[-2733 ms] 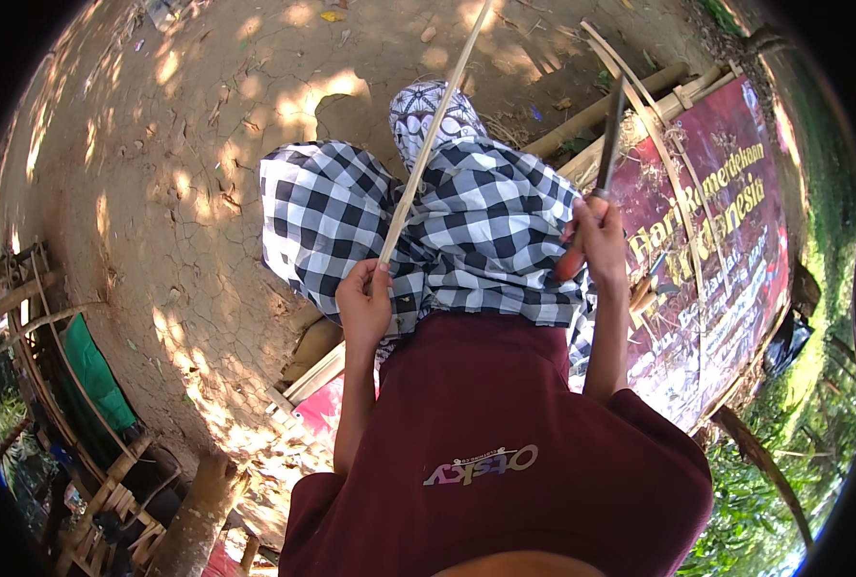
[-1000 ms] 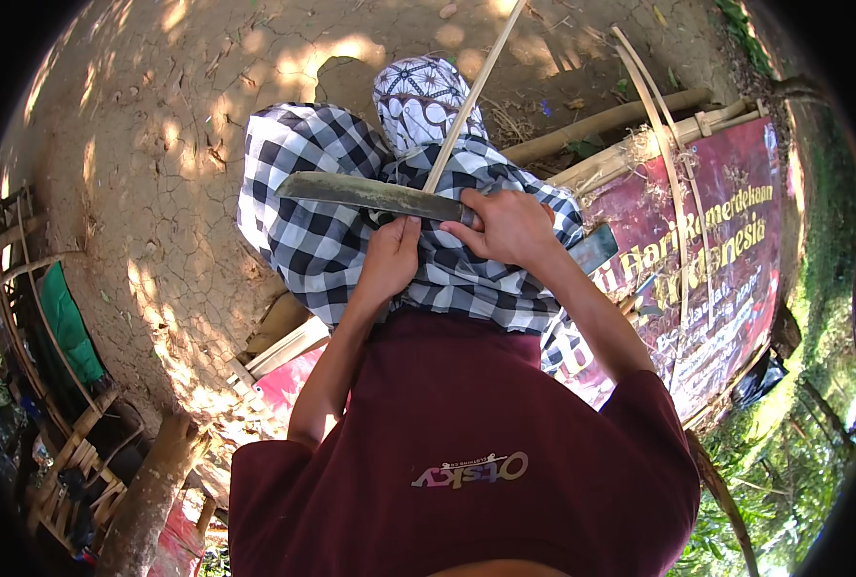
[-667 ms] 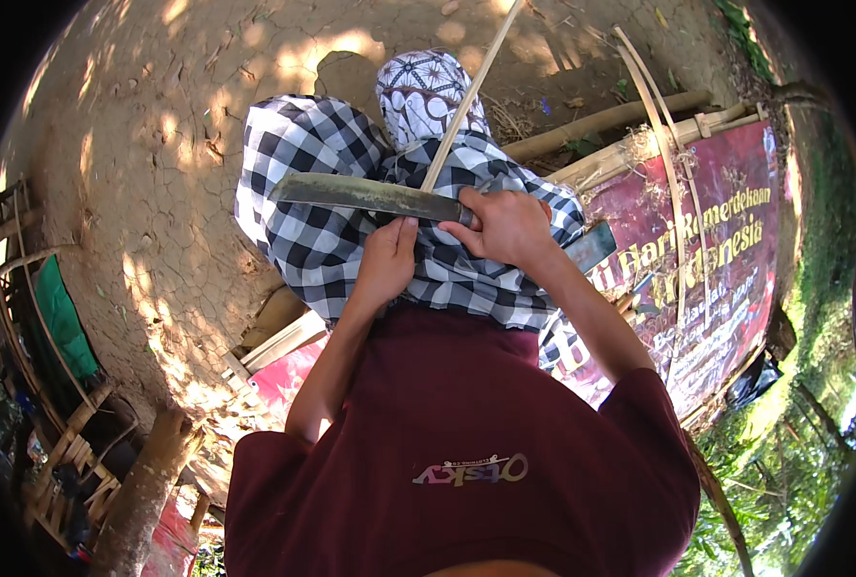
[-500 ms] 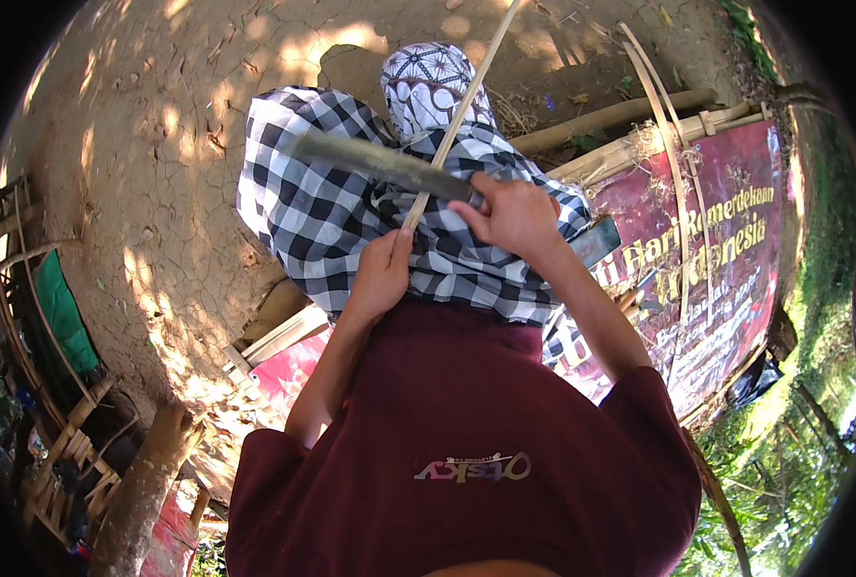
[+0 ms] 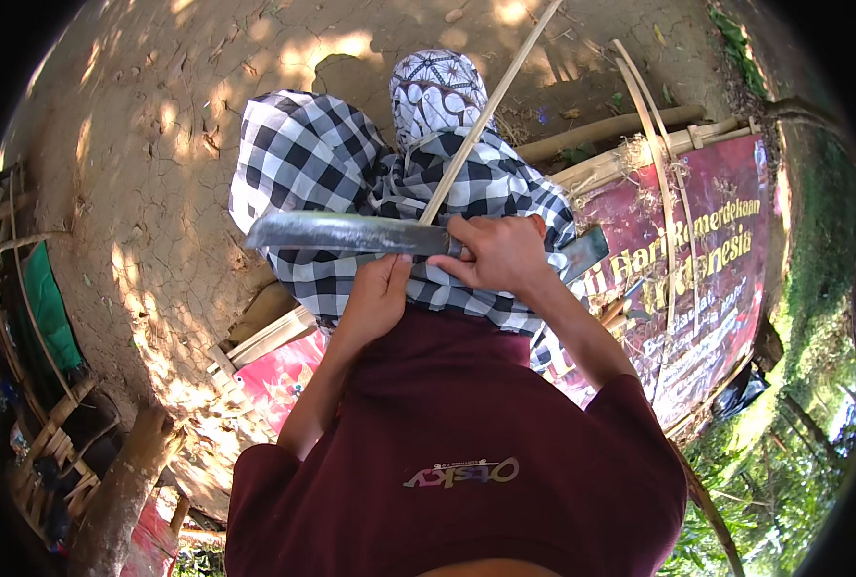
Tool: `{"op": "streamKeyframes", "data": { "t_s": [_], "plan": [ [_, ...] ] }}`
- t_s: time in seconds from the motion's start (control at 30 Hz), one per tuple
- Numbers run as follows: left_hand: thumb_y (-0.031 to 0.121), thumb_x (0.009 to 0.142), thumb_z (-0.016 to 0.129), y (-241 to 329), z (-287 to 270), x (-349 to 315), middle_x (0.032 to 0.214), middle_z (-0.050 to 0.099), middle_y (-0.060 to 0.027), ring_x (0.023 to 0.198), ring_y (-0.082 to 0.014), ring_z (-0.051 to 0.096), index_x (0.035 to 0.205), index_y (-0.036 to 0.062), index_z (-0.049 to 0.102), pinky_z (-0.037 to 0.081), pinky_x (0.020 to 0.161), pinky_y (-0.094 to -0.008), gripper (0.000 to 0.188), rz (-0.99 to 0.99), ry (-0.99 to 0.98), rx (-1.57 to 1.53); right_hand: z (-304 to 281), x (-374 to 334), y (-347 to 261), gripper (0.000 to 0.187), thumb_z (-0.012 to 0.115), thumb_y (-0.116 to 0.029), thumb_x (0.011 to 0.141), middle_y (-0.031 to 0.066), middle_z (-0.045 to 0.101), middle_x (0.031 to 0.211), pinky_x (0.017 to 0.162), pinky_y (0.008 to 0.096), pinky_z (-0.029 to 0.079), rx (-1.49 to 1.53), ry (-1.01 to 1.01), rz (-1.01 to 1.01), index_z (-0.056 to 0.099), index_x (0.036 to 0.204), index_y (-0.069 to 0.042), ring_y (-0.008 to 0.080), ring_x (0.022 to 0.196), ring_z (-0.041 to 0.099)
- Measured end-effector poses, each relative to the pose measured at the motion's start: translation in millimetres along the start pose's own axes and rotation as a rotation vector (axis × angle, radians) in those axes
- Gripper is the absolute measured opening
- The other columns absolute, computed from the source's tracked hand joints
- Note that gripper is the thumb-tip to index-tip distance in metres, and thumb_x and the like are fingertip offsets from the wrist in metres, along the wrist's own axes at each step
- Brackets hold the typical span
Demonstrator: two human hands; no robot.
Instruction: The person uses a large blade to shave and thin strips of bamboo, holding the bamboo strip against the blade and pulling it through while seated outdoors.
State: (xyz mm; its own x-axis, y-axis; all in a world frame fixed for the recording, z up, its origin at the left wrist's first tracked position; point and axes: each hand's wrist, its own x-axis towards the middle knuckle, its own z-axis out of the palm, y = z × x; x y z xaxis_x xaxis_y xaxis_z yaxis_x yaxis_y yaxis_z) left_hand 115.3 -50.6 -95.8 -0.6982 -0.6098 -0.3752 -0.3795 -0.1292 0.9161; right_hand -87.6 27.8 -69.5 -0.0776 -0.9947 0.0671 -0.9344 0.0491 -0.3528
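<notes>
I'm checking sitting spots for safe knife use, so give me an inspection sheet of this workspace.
Surface: checkered cloth over the lap; maroon banner spread at the person's right.
Items in hand: knife, blade pointing left and crossing in front of a pale strip that slants away to the upper right.
Clutter: dark flat thing beside the right forearm, kind unclear.
Left hand: appears pinched on the strip's near end, partly hidden by the blade.
Right hand: closed around the knife's handle.
Cables: nothing seen.
Surroundings: cracked bare ground ahead, green sheet at far left, plants at lower right.
</notes>
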Motion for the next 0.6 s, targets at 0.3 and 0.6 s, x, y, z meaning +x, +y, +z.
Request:
{"op": "streamKeyframes", "data": {
  "t_s": [0.3, 0.6],
  "plan": [
    [0.022, 0.101, 0.045, 7.4, -23.7, -26.9, 0.054, 0.041, -0.0063, 0.053, -0.0099, 0.036, 0.075, -0.0028, 0.049, 0.032, 0.048, -0.0323, 0.036, -0.021, 0.023, 0.056, -38.0, 19.4, 35.9, 0.044, 0.062, -0.053, 0.084, 0.0035, 0.063, 0.056, 0.05, 0.0395, 0.052, 0.021, 0.006, 0.315, 0.058, 0.079, -0.009, 0.0263, 0.054, 0.065],
    [0.019, 0.1, 0.045, 30.2, -28.2, -38.6, 0.053, 0.043, -0.0112, 0.048, -0.0154, 0.038, 0.076, -0.0031, 0.05, 0.033, 0.048, -0.0331, 0.033, 0.052, 0.046, 0.136, -52.7, 23.7, 54.1, 0.045, 0.06, -0.054, 0.085, 0.0047, 0.059, 0.053, 0.049, 0.039, 0.049, -0.024, 0.068, 0.138, 0.059, 0.078, -0.009, 0.0267, 0.051, 0.063]
  ]
}}
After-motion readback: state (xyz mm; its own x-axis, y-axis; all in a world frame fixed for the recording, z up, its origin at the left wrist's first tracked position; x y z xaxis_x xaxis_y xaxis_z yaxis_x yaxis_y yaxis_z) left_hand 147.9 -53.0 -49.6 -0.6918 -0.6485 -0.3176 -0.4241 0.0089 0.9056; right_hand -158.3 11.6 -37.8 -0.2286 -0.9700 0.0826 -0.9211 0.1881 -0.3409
